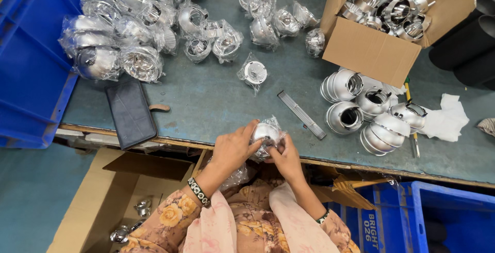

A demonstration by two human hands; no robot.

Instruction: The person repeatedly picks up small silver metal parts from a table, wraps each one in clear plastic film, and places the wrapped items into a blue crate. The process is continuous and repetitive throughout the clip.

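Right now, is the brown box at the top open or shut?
Open. The cardboard box has its flaps folded back, and shiny metal parts show inside.

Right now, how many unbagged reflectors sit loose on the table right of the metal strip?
5, clustered below the cardboard box: upper left, centre, lower left, right, bottom. Overlap may hide more.

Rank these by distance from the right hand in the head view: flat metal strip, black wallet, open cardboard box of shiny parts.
From the right hand:
1. Flat metal strip, just above on the table.
2. Black wallet, far across to the left.
3. Open cardboard box of shiny parts, at the table's far right.
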